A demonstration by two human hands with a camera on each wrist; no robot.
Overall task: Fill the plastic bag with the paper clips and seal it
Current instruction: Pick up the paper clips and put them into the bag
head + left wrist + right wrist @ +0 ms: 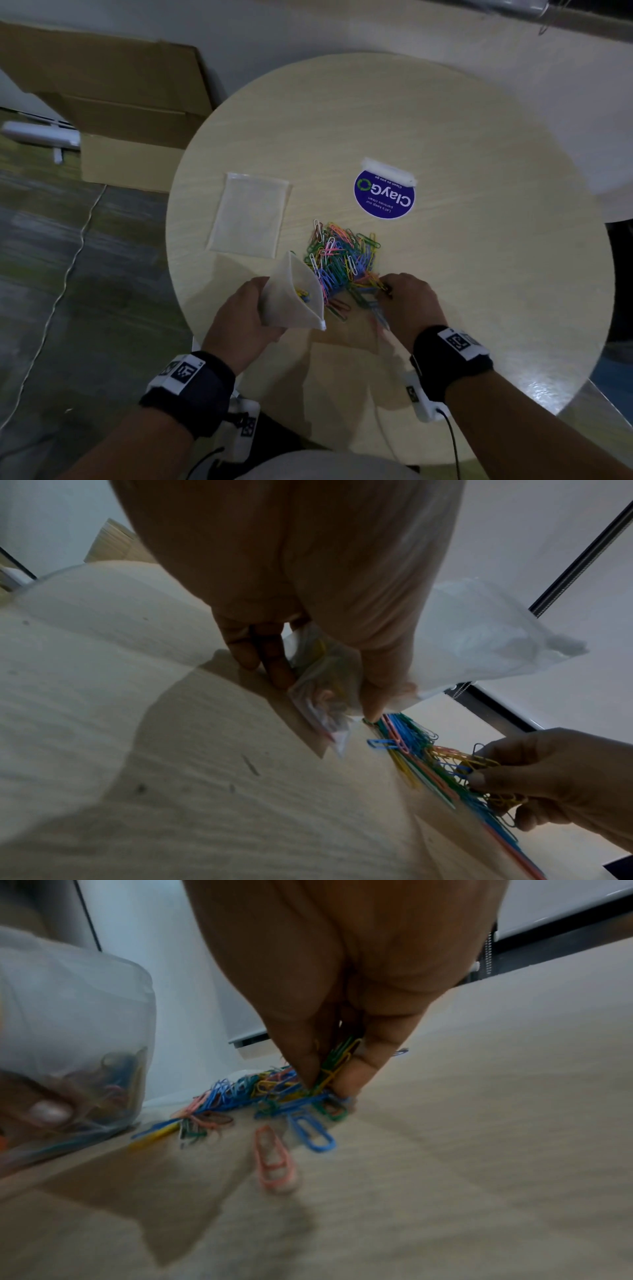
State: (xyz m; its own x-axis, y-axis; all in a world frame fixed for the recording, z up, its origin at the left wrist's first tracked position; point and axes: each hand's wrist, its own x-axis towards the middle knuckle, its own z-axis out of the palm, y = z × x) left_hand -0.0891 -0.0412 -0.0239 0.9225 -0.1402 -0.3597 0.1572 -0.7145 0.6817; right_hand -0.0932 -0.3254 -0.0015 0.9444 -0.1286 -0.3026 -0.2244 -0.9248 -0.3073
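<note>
A heap of coloured paper clips [342, 260] lies mid-table on the round wooden table [445, 137]. My left hand [239, 315] grips a clear plastic bag [294, 298] by its lower part, its mouth open toward the heap and a few clips inside [113, 1074]. In the left wrist view the bag [479, 642] bulges past my fingers [373, 693]. My right hand [404, 301] pinches a bunch of clips [332, 1066] at the heap's near right edge, thumb and fingertips [349, 1080] closed on them. Loose pink and blue clips [274, 1156] lie in front.
A second flat clear bag [250, 216] lies left of the heap. A blue round ClayGo sticker [383, 195] with a white strip [390, 171] sits behind it. Cardboard boxes [120, 113] stand on the floor to the left.
</note>
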